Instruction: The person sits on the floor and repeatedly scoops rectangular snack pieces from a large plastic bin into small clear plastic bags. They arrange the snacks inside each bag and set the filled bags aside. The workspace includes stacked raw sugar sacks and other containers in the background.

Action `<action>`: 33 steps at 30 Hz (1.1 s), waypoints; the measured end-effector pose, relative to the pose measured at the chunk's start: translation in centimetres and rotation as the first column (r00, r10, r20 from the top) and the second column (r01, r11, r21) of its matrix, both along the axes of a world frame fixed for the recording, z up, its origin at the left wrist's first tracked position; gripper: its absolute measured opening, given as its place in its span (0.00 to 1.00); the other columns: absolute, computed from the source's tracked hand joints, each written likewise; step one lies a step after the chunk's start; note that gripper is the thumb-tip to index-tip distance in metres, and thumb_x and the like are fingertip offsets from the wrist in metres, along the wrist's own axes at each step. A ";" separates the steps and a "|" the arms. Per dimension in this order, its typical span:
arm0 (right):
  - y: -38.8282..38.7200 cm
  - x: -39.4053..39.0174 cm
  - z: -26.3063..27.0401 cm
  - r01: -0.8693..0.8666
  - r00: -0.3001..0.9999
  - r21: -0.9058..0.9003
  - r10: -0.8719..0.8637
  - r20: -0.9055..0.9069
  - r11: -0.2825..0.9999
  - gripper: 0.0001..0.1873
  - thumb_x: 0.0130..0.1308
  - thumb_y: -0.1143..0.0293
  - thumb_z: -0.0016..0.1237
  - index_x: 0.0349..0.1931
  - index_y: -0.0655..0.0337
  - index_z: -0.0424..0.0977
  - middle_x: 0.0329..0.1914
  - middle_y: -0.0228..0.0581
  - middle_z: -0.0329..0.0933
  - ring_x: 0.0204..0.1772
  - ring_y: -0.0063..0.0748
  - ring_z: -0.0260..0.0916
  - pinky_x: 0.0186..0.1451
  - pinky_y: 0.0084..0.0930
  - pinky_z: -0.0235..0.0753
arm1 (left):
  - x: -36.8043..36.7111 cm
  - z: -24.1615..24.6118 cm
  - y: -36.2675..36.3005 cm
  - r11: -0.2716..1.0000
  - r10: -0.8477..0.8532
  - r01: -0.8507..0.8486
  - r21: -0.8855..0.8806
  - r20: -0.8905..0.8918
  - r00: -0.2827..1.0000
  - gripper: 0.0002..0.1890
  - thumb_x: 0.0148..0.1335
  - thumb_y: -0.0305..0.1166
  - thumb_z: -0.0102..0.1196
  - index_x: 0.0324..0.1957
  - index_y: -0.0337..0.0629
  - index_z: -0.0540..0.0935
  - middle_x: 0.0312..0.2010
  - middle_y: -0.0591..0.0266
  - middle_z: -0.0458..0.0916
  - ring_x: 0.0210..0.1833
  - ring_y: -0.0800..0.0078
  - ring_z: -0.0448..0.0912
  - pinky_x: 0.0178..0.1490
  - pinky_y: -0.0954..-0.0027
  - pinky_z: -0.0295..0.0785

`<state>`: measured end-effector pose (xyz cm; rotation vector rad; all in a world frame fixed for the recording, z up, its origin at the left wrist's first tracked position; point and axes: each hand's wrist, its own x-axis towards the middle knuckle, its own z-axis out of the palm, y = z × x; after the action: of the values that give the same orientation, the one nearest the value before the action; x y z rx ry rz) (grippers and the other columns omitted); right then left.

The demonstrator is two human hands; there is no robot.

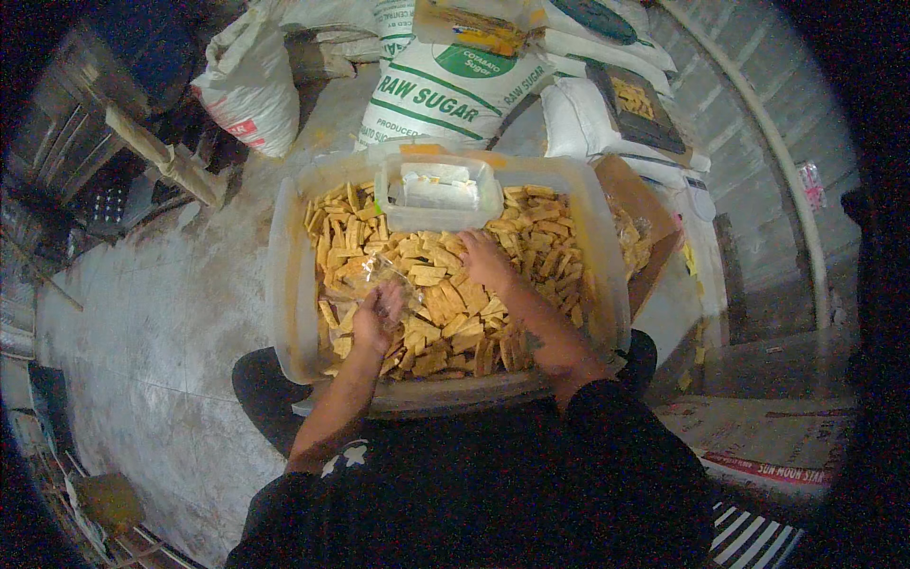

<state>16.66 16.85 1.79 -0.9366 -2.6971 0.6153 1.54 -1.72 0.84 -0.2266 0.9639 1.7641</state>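
A large translucent plastic tub [283,306] stands before me, filled with yellowish fried snack strips [442,302]. Over the left part of the pile, my left hand [378,316] holds a clear plastic bag [387,269], palm turned upward. How much the bag contains is hard to make out. My right hand [486,259] reaches down onto the strips near the tub's middle, its fingertips touching them; whether they grip any is hidden. Just beyond that hand, a small clear plastic container [441,217] rests at the tub's far side with a whitish plastic bundle [437,186] inside.
Past the tub stands a raw sugar sack [426,99], with another white sack [259,92] to its left. At right are a cardboard box [657,249] with bagged snacks and a dark tray [665,131] on stacked sacks. Flattened cardboard [761,427] lies at lower right.
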 end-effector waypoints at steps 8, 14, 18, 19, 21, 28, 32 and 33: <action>2.4 0.3 1.4 -0.052 0.986 -0.404 -0.018 -0.167 0.913 0.17 0.54 0.71 0.40 0.46 0.66 0.63 0.44 0.49 0.67 0.48 0.44 0.64 0.50 0.32 0.62 | -0.3 -0.4 0.1 0.998 -0.035 0.036 0.043 -0.021 0.999 0.17 0.62 0.33 0.30 0.48 0.33 0.63 0.45 0.55 0.70 0.46 0.69 0.71 0.44 0.77 0.70; 3.8 -0.6 -0.4 -0.039 0.997 -0.405 0.060 0.039 0.913 0.15 0.56 0.70 0.38 0.44 0.65 0.65 0.41 0.48 0.68 0.44 0.43 0.65 0.47 0.32 0.63 | -0.3 -0.6 0.2 0.997 -0.014 0.012 0.082 0.024 1.000 0.17 0.62 0.33 0.29 0.48 0.32 0.63 0.45 0.54 0.69 0.46 0.68 0.70 0.47 0.74 0.70; 3.9 -1.3 -2.7 -0.043 0.983 -0.216 0.080 0.166 0.976 0.16 0.56 0.70 0.38 0.46 0.64 0.64 0.43 0.48 0.66 0.47 0.42 0.63 0.49 0.32 0.61 | -0.2 -0.3 0.1 0.999 -0.024 0.025 0.026 -0.026 0.999 0.18 0.62 0.33 0.29 0.49 0.32 0.63 0.46 0.54 0.68 0.47 0.67 0.70 0.49 0.73 0.68; 3.7 -1.2 -2.9 -0.069 0.995 -0.232 0.083 0.053 0.970 0.16 0.56 0.69 0.37 0.44 0.64 0.65 0.40 0.49 0.68 0.44 0.45 0.64 0.48 0.34 0.62 | -0.2 -0.3 0.1 0.999 -0.032 0.033 0.034 -0.036 0.999 0.18 0.62 0.33 0.29 0.49 0.32 0.62 0.47 0.54 0.68 0.47 0.67 0.69 0.50 0.72 0.67; 3.0 -1.0 -2.7 -0.035 0.999 -0.276 0.031 -0.018 0.961 0.15 0.54 0.66 0.37 0.40 0.64 0.68 0.34 0.52 0.70 0.40 0.50 0.67 0.45 0.37 0.65 | -0.1 -0.1 0.1 0.999 -0.036 0.037 0.036 -0.041 0.999 0.18 0.62 0.34 0.29 0.50 0.32 0.62 0.48 0.54 0.67 0.49 0.67 0.68 0.51 0.72 0.66; -1.3 0.0 0.6 -0.011 1.000 -0.060 0.012 0.016 0.998 0.21 0.54 0.68 0.42 0.49 0.64 0.62 0.49 0.44 0.63 0.49 0.43 0.62 0.51 0.32 0.62 | 0.2 1.1 0.6 0.992 -0.011 0.005 0.124 0.042 0.999 0.23 0.63 0.41 0.25 0.52 0.32 0.58 0.52 0.52 0.61 0.55 0.65 0.61 0.57 0.69 0.59; -2.5 0.1 1.6 0.032 0.980 -0.118 -0.054 -0.194 0.992 0.23 0.51 0.67 0.46 0.48 0.65 0.63 0.48 0.45 0.63 0.48 0.42 0.63 0.50 0.29 0.64 | 0.0 2.1 1.2 0.954 0.025 -0.094 0.285 0.239 0.971 0.29 0.58 0.49 0.36 0.53 0.32 0.59 0.51 0.50 0.63 0.53 0.61 0.65 0.54 0.67 0.63; -2.9 0.2 2.0 0.052 0.967 -0.138 -0.084 -0.240 0.989 0.23 0.51 0.67 0.48 0.48 0.65 0.63 0.48 0.45 0.63 0.48 0.41 0.63 0.49 0.28 0.64 | 0.0 2.5 1.4 0.955 0.044 -0.091 0.282 0.168 0.985 0.29 0.59 0.49 0.35 0.53 0.32 0.58 0.51 0.50 0.63 0.53 0.61 0.65 0.54 0.67 0.63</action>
<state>16.89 13.96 3.77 -0.9130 -2.4204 0.8433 1.53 -0.32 3.32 -0.2116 0.5802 1.8937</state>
